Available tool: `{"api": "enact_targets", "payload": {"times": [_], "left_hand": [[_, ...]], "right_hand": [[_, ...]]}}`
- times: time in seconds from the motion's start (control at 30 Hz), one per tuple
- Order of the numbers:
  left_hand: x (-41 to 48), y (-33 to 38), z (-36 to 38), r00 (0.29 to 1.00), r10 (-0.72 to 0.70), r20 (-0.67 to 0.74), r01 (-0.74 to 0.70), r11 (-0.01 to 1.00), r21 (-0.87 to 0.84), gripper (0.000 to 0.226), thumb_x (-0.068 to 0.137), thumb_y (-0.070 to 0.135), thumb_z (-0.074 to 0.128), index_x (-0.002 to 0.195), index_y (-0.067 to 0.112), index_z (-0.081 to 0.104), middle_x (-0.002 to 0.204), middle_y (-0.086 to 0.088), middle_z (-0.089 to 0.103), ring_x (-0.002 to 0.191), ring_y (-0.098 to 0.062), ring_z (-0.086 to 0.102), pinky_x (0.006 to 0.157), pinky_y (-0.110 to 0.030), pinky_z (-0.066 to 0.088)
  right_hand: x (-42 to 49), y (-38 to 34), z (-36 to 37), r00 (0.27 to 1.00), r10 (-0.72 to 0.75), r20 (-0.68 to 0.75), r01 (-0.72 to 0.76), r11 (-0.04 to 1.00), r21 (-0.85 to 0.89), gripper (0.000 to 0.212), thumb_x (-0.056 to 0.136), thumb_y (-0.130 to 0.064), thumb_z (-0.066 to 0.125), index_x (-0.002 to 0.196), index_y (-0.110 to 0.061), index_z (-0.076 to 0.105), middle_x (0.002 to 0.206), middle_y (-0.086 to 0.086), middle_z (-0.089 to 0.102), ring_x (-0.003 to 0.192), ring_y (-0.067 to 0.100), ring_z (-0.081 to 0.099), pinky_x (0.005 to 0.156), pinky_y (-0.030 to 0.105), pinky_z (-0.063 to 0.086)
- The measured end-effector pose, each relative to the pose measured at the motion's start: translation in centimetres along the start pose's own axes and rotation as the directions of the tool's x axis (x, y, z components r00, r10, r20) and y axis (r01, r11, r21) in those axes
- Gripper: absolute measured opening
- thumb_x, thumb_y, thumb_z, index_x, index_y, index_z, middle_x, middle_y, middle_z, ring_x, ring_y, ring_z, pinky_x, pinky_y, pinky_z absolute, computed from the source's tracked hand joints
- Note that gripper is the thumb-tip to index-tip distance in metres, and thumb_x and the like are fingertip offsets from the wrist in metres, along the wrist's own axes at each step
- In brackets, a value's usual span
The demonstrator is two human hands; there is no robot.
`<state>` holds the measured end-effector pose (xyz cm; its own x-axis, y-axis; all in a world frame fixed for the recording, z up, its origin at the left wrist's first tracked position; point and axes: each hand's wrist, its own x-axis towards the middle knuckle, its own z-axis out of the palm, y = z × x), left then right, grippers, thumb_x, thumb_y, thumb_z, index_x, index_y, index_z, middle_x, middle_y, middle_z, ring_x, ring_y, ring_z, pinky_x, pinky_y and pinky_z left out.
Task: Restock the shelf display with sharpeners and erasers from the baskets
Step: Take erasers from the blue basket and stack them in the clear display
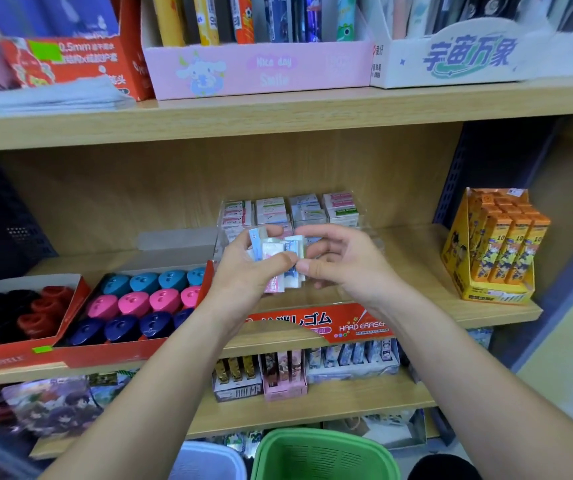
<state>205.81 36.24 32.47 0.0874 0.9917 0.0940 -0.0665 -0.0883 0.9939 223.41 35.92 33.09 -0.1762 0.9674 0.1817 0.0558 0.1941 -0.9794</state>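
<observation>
My left hand (243,271) grips a bunch of small wrapped erasers (276,252), pink, blue and white, in front of the middle shelf. My right hand (340,261) pinches the right side of the same bunch with thumb and fingers. Behind them, a clear display case (343,211) holds stacked erasers in several columns. A red tray (146,351) to the left holds rows of teal, pink and dark blue sharpeners (139,301). At the bottom stand a green basket (323,452) and a pale blue basket (205,460).
A red "HARD ERASER" box front (347,323) lies on the shelf edge under my hands. An orange display box (496,251) stands at the right. Black and red items fill a tray (18,313) at left. Stationery boxes line the shelves above and below.
</observation>
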Motion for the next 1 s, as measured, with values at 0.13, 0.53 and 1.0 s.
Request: {"api": "enact_targets", "payload": {"times": [0.13, 0.53, 1.0], "left_hand": [[-0.5, 0.4, 0.2, 0.999, 0.015, -0.033, -0.013, 0.999, 0.052, 0.026, 0.088, 0.010, 0.076, 0.108, 0.022, 0.065, 0.097, -0.007, 0.076, 0.079, -0.018, 0.072, 0.059, -0.032, 0.055], [-0.6, 1.6, -0.3, 0.969, 0.061, -0.238, -0.052, 0.998, 0.042, 0.026, 0.083, 0.014, 0.081, 0.102, 0.022, 0.065, 0.101, -0.011, 0.076, 0.094, -0.034, 0.074, 0.079, -0.061, 0.060], [-1.1, 1.0, -2.1, 0.980, 0.021, -0.198, 0.016, 0.983, 0.184, 0.026, 0.087, 0.011, 0.078, 0.104, 0.021, 0.062, 0.098, -0.008, 0.076, 0.089, -0.031, 0.075, 0.072, -0.048, 0.064]], "right_hand": [[0.0, 0.1, 0.0, 1.000, -0.015, 0.018, 0.014, 0.996, 0.090, 0.037, 0.079, -0.001, 0.080, 0.106, -0.026, 0.075, 0.082, 0.003, 0.065, 0.072, 0.016, 0.065, 0.070, 0.035, 0.061], [-0.6, 0.4, 0.8, 0.995, 0.032, -0.090, -0.005, 0.959, 0.284, 0.022, 0.093, 0.004, 0.063, 0.109, -0.011, 0.067, 0.100, 0.012, 0.072, 0.088, 0.023, 0.074, 0.075, 0.033, 0.059], [-0.5, 0.6, -4.2, 0.960, 0.079, -0.268, -0.041, 0.989, 0.143, 0.029, 0.091, 0.002, 0.067, 0.116, -0.013, 0.072, 0.109, 0.010, 0.074, 0.080, 0.019, 0.067, 0.079, 0.030, 0.056]]}}
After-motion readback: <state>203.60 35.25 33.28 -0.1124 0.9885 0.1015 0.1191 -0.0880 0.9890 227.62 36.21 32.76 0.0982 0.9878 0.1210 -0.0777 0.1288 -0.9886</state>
